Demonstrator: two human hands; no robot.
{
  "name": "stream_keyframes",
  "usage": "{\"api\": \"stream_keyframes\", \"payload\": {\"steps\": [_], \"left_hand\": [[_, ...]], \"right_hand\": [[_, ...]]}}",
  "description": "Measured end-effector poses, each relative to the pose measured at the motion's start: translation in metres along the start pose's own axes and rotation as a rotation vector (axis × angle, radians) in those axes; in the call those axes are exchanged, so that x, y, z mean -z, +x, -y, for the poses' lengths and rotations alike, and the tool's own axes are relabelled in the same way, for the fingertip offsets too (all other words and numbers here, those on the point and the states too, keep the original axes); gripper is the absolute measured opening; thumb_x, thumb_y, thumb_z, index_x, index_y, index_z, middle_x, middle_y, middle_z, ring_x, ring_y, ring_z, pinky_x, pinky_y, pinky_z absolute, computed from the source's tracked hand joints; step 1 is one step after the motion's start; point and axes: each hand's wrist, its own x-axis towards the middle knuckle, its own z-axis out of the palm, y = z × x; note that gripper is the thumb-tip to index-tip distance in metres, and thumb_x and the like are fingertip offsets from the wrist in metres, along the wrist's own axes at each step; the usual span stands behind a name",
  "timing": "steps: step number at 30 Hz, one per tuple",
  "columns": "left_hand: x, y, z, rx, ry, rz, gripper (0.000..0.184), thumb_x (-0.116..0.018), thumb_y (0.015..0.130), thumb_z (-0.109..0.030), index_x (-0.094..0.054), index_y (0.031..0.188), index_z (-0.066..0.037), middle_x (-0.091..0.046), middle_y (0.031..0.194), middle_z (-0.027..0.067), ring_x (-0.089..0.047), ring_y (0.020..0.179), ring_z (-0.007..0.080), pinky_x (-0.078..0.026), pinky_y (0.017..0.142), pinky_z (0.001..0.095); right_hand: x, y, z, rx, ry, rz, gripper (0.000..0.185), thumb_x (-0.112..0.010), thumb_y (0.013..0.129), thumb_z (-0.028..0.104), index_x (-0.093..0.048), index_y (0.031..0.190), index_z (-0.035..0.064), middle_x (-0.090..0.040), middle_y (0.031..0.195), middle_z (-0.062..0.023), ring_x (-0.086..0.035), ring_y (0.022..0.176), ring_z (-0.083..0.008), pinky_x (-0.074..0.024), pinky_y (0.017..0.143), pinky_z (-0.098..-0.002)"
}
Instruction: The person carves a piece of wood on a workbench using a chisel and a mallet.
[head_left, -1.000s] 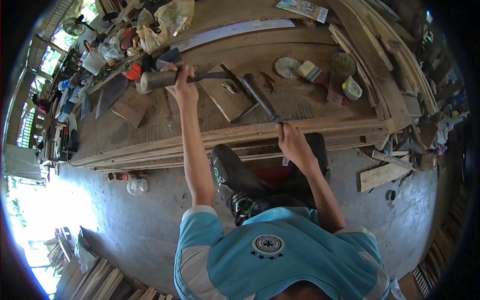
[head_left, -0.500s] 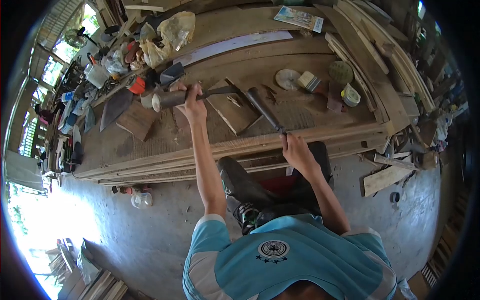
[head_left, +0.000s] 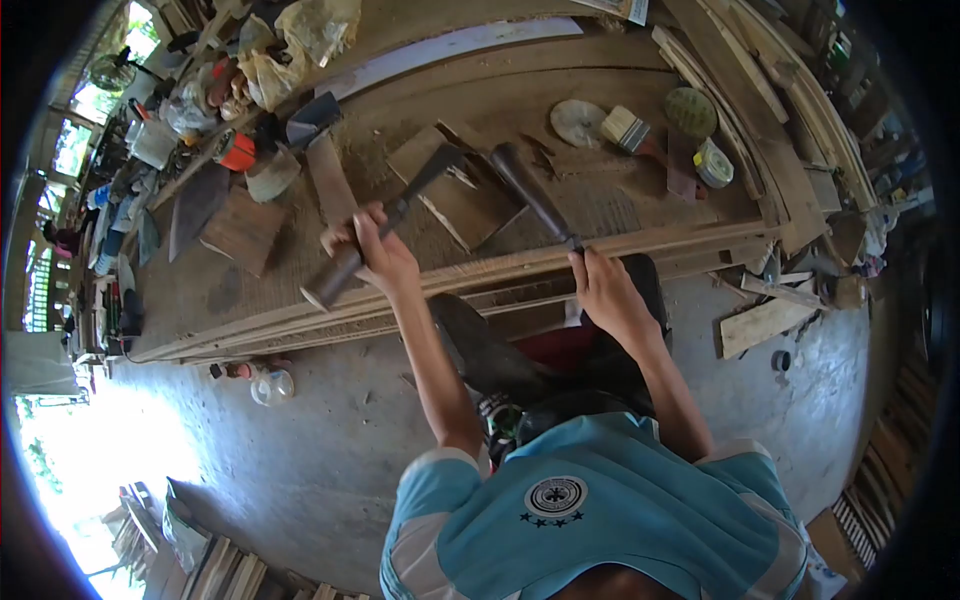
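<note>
My left hand (head_left: 385,255) is closed around the brown wooden handle of a tool with a flared dark blade (head_left: 432,170). Its blade points up and right, above a small board (head_left: 462,205) on the bench. With my right hand (head_left: 612,290) I grip the narrow lower end of a second tool with a dark wooden handle (head_left: 530,192). That handle slants up and left, beside the small board, and my fingers hide the tool's lower end. Wood chips (head_left: 462,172) lie on the small board.
The wooden bench (head_left: 330,120) carries a round disc (head_left: 577,124), a brush (head_left: 625,130), a tape roll (head_left: 713,165), wood blocks (head_left: 243,228) and plastic bags (head_left: 315,30). Long planks (head_left: 735,70) lie at the right. A clear jar (head_left: 272,386) stands on the floor.
My left hand has come down toward the bench's front edge, and its tool has swung from nearly level to slanting up and right. The right hand has barely moved. The view has shifted slightly.
</note>
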Motion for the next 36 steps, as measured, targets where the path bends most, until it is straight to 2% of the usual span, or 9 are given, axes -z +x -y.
{"api": "stream_keyframes", "payload": {"steps": [4, 6, 7, 9, 13, 16, 19, 26, 36], "left_hand": [[-0.043, 0.032, -0.014, -0.036, -0.181, 0.127, 0.018, -0.051, 0.077, -0.003, -0.040, 0.090, -0.011, -0.050, 0.076, 0.0048, -0.047, 0.073, 0.0153, -0.038, 0.077, 0.0349], [-0.065, 0.040, -0.019, -0.009, 0.105, 0.242, 0.022, -0.054, 0.076, -0.007, -0.041, 0.094, -0.006, -0.052, 0.080, 0.0050, -0.047, 0.075, 0.0169, -0.037, 0.078, 0.0365], [-0.067, 0.047, -0.016, -0.017, 0.106, 0.241, 0.022, -0.054, 0.076, -0.007, -0.041, 0.094, -0.006, -0.052, 0.080, 0.0050, -0.047, 0.075, 0.0169, -0.037, 0.078, 0.0365], [-0.072, 0.065, -0.007, -0.241, 0.660, 0.451, 0.020, -0.055, 0.076, -0.007, -0.043, 0.091, -0.002, -0.053, 0.083, 0.0067, -0.048, 0.071, 0.0168, -0.041, 0.068, 0.0359], [-0.112, 0.079, 0.008, -0.066, 0.318, 0.272, 0.007, -0.056, 0.075, 0.000, -0.050, 0.077, 0.001, -0.051, 0.070, 0.0042, -0.049, 0.055, 0.0127, -0.046, 0.055, 0.0278], [-0.116, 0.091, 0.017, 0.043, 0.141, -0.036, 0.012, -0.053, 0.079, -0.004, -0.045, 0.071, -0.001, -0.044, 0.050, 0.0027, -0.042, 0.040, 0.0100, -0.038, 0.036, 0.0254], [-0.117, 0.090, 0.017, 0.094, 0.122, -0.114, 0.014, -0.053, 0.080, -0.006, -0.045, 0.069, -0.002, -0.042, 0.049, 0.0020, -0.040, 0.039, 0.0089, -0.035, 0.035, 0.0249], [-0.115, 0.073, 0.024, -0.068, 0.428, -0.134, 0.017, -0.056, 0.077, -0.004, -0.042, 0.085, 0.000, -0.048, 0.063, 0.0035, -0.042, 0.041, 0.0086, -0.033, 0.034, 0.0220], [-0.111, 0.080, 0.019, -0.163, 0.501, -0.023, 0.016, -0.056, 0.076, -0.002, -0.042, 0.085, 0.001, -0.050, 0.065, 0.0051, -0.042, 0.041, 0.0093, -0.034, 0.033, 0.0222]], "right_hand": [[0.002, 0.002, 0.003, -0.060, -0.010, 0.090, 0.024, -0.041, 0.085, 0.017, -0.045, 0.073, -0.0025, -0.049, 0.063, -0.0226, -0.049, 0.059, -0.0395, -0.0389, 0.050, -0.0445], [0.001, 0.001, 0.001, -0.054, -0.014, 0.089, 0.024, -0.041, 0.085, 0.017, -0.046, 0.073, -0.0028, -0.048, 0.061, -0.0227, -0.049, 0.056, -0.0388, -0.0387, 0.048, -0.0435], [-0.004, 0.001, -0.003, -0.046, -0.014, 0.088, 0.024, -0.041, 0.085, 0.017, -0.046, 0.073, -0.0028, -0.048, 0.061, -0.0227, -0.049, 0.056, -0.0388, -0.0387, 0.048, -0.0435], [-0.012, 0.000, -0.013, 0.087, -0.044, -0.020, 0.024, -0.041, 0.086, 0.017, -0.045, 0.072, -0.0029, -0.047, 0.058, -0.0225, -0.049, 0.054, -0.0377, -0.0381, 0.045, -0.0420], [-0.007, -0.002, -0.006, 0.054, -0.044, -0.008, 0.024, -0.041, 0.086, 0.017, -0.045, 0.072, -0.0031, -0.047, 0.056, -0.0229, -0.050, 0.054, -0.0371, -0.0380, 0.043, -0.0411], [-0.001, -0.001, -0.001, -0.006, 0.045, 0.001, 0.025, -0.042, 0.085, 0.016, -0.045, 0.071, -0.0034, -0.046, 0.056, -0.0237, -0.049, 0.053, -0.0380, -0.0368, 0.042, -0.0421], [-0.002, -0.001, -0.005, -0.026, 0.128, 0.037, 0.025, -0.042, 0.085, 0.016, -0.044, 0.070, -0.0033, -0.046, 0.055, -0.0241, -0.049, 0.053, -0.0390, -0.0356, 0.041, -0.0433], [-0.008, -0.001, -0.010, 0.078, 0.091, -0.075, 0.024, -0.043, 0.085, 0.016, -0.043, 0.070, -0.0031, -0.044, 0.056, -0.0244, -0.048, 0.054, -0.0406, -0.0355, 0.044, -0.0440], [-0.007, -0.002, -0.010, 0.052, 0.094, -0.051, 0.024, -0.043, 0.085, 0.016, -0.040, 0.068, -0.0010, -0.044, 0.056, -0.0240, -0.047, 0.055, -0.0411, -0.0356, 0.043, -0.0444]]}}
